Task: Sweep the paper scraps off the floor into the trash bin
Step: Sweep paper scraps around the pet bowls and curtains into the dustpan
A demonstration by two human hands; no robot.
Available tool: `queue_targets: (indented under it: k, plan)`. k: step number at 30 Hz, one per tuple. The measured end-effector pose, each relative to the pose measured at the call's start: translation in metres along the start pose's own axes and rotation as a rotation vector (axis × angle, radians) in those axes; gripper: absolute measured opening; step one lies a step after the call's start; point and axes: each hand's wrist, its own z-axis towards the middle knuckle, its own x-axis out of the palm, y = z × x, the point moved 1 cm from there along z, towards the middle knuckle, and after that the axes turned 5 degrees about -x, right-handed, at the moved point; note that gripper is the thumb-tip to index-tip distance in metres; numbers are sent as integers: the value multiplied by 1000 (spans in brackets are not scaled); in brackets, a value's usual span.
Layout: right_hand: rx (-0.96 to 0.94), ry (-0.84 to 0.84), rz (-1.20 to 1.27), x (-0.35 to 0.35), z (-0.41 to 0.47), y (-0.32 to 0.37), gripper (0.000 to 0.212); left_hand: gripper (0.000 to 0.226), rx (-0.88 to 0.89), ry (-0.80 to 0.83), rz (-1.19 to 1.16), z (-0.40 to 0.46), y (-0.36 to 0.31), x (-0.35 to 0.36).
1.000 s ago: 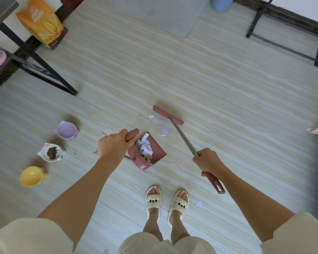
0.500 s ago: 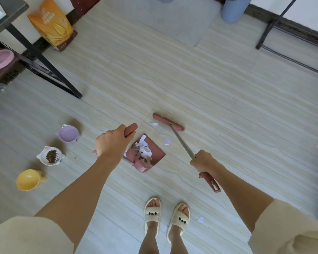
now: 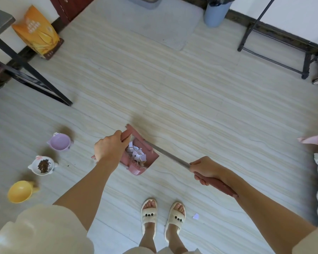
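A dusty-pink dustpan (image 3: 151, 163) rests on the floor in front of my feet, with a pile of white paper scraps (image 3: 137, 154) inside it. My left hand (image 3: 109, 148) grips the top of the dustpan's handle. My right hand (image 3: 206, 169) grips the pink end of the broom handle (image 3: 168, 155), whose metal shaft runs up-left to the broom head (image 3: 129, 133) at the dustpan's mouth, partly hidden by my left hand. One loose scrap (image 3: 195, 216) lies to the right of my right slipper. The blue trash bin (image 3: 216, 13) stands against the far wall.
Three pet bowls sit on the floor at left: purple (image 3: 60, 142), white with kibble (image 3: 42, 165), yellow (image 3: 20, 191). An orange bag (image 3: 38, 32) leans on the left wall beside black table legs (image 3: 35, 76). A grey mat (image 3: 162, 24) lies ahead, a black rack (image 3: 275, 48) at right.
The broom head has swept toward the dustpan's mouth; the two scraps that lay in front of it are no longer visible on the floor. My view has tilted up, showing the bin.
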Motion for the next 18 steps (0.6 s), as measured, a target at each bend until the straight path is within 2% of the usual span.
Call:
queue_targets:
  k: [10, 18]
  plan:
    - [-38, -112, -128, -2, 23, 32, 11, 43, -15, -38, -33, -5, 14, 3]
    - [-72, -149, -416, 23, 65, 58, 22, 43, -115, -50, -54, -21, 30, 9]
